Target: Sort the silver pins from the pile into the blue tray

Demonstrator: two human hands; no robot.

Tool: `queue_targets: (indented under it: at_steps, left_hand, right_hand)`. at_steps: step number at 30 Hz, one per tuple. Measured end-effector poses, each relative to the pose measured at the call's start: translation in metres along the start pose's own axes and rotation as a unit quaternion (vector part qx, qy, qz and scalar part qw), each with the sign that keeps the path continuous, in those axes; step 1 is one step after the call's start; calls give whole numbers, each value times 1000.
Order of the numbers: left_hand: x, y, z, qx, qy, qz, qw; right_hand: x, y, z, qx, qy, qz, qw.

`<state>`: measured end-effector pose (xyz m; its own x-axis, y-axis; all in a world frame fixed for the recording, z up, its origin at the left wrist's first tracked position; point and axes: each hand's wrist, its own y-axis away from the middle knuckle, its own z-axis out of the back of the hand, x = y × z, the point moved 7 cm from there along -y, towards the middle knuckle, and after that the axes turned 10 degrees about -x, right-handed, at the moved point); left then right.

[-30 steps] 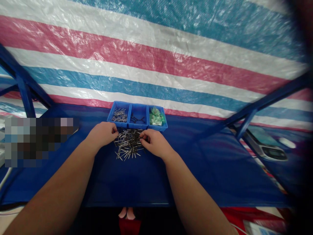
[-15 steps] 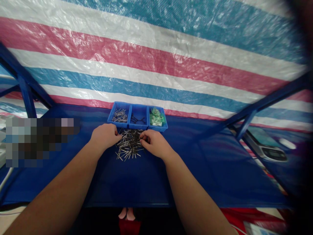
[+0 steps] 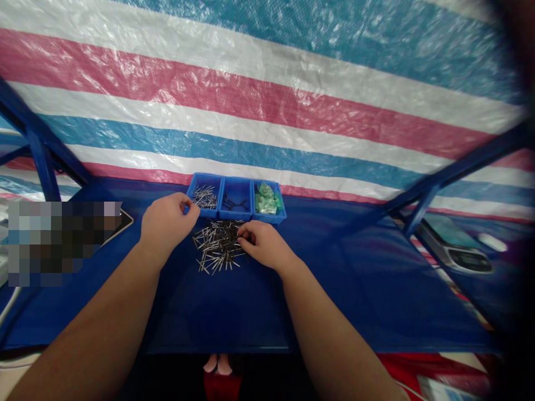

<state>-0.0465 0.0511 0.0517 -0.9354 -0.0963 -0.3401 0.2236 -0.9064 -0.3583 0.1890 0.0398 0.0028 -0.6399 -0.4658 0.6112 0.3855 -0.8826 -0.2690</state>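
Blue table (image 3: pixel 343 273) spanned lower frame. L hand (image 3: pixel 167 223) had just shifted up, leaving only R hand (image 3: pixel 265 242) picking; both sets of fingers narrow (contents, if any: can't tell). L hand neared L bin (image 3: pixel 209 179), upper ctr; metal-pin pile (image 3: pixel 219 246) lay mid-frame.

A crinkled plastic sheet striped in red, white and blue (image 3: pixel 259 106) rises behind a flat, dark blue desk (image 3: pixel 343 301), catching pale glints of light. Slanting blue bars (image 3: pixel 42 161) flank both sides.
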Motion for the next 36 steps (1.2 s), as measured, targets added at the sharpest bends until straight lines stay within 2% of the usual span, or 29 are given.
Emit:
queue_targets:
  at_steps: [3,8,11,14,18,22,27,31,33,36]
  left_hand:
    - [4,-5,-4,-17,19,1,1000]
    - [12,-10,-5,7,19,-13,1000]
    - [16,-5,-17,113,8,-41,993]
    - [18,5,-35,226,-7,-78,971]
    - [14,13,-48,280,-29,-94,955]
    - [8,18,-52,319,-44,-83,943]
    - [6,18,-55,314,-43,-76,945]
    - [10,11,-53,274,-22,-78,958]
    - [9,7,-48,251,26,-76,965]
    - [7,-2,-38,191,182,-32,964]
  right_hand:
    - [1,0,0,-2,-1,1,1000]
    - [1,1,1,-4,-4,8,1000]
    - [0,1,1,-6,-3,11,1000]
    - [0,1,1,-10,1,11,1000]
    - [1,1,1,-11,-2,14,1000]
    - [1,1,2,-9,-2,13,1000]
    - [1,1,1,-6,-1,11,1000]
    - [0,0,1,-8,0,7,1000]
    - [0,1,1,-9,0,7,1000]
    - [0,1,2,-9,0,9,1000]
